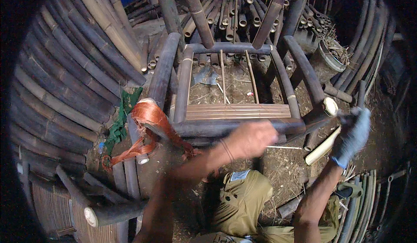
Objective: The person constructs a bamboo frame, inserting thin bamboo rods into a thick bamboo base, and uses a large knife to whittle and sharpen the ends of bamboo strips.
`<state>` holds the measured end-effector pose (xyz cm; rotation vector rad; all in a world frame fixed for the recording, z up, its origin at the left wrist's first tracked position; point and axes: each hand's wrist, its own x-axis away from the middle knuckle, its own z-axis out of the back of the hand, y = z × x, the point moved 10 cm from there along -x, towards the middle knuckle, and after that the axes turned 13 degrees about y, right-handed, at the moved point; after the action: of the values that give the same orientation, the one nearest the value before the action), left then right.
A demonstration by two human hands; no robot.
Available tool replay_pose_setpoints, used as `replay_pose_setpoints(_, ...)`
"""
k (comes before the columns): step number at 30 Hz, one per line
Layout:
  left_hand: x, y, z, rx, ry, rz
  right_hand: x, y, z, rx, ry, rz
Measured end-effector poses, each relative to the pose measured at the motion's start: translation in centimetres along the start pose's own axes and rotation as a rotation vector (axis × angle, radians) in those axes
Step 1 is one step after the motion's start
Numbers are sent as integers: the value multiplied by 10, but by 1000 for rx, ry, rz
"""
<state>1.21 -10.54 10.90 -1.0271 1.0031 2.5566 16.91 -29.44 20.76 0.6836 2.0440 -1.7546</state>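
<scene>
A dark bamboo chair frame [234, 48] stands before me, with flat split-bamboo slats [239, 112] across the front of its seat and two thin strips running to the back. My bare left hand [256, 138] is curled closed at the thick front rail [204, 129], right of its middle. It is blurred, and whatever its fingers hold is hidden. To the right of the chair, below the cut end of the armrest post [330, 106], my right hand [354, 132] wears a blue-grey glove. Its fingers are closed around something dark that is too blurred to name.
Orange plastic twine [152, 115] hangs over the left armrest's front end. Long bamboo poles [65, 82] line the left side. Cut bamboo tubes [230, 30] are piled behind the chair. A round basin [332, 56] of scraps and a split bamboo piece [323, 146] lie at right.
</scene>
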Motion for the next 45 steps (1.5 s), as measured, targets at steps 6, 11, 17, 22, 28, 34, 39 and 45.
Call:
replay_pose_setpoints(6, 16, 178, -14, 387, 37, -407, 189, 127, -147, 424, -1209, -618)
replay_pose_setpoints(11, 5, 131, 57, 417, 193, -266, 136, 66, -232, 360, -776, 259)
replay_pose_setpoints(17, 58, -193, 119, -586, 169, 656, 85, 12, -218, -593, -634, -757)
replay_pose_setpoints(22, 95, -262, 79, -607, -180, 843, 93, 88, -220, 622, -1025, 243)
replay_pose_setpoints(28, 84, -252, 76, -554, -252, 795, 233, 69, -184, 574, -1364, 147)
replay_pose_setpoints(34, 91, -258, 65, -429, -264, 742, 211, 77, -147, 556, -1318, -238)
replay_pose_setpoints(39, 85, -262, 69, -357, -131, 688, 214, 84, -128, 501, -1219, -370)
replay_pose_setpoints(45, 13, -178, 47, -372, 171, 182, 264, 225, 76, -166, -177, -1391)
